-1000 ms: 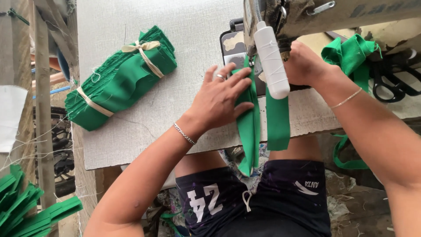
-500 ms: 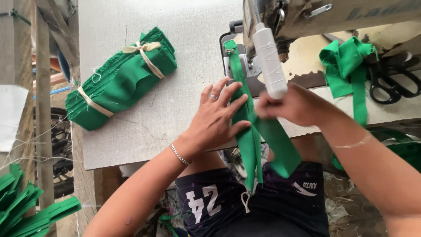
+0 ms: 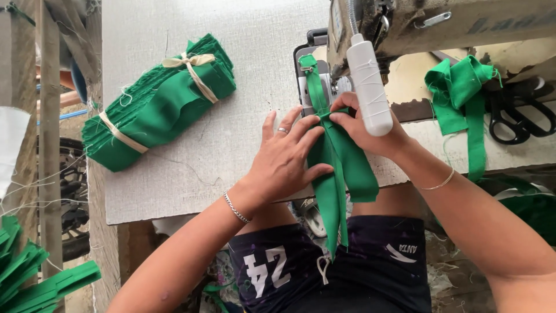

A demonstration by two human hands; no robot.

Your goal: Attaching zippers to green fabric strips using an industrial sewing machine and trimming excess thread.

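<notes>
The green strip [image 3: 333, 168] lies on the table [image 3: 243, 69] in front of the sewing machine [image 3: 440, 29], its long axis running away from the person — far end under the presser foot, near end hanging off the table edge over the lap. It points straight at the needle.

The left hand [image 3: 286, 159] rests flat on the strip's left side, fingers spread and released, pressing the cloth down rather than gripping it. The right hand [image 3: 365, 124] is nearer the needle; its fingertips pinch the fold of the strip just short of the foot, partly hidden behind the white spool [image 3: 369, 87].

Well apart to the left lies a tied bundle [image 3: 156, 101] of green pieces. To the right, a loose green strip [image 3: 463, 93] is heaped beside black scissors [image 3: 521, 116].
</notes>
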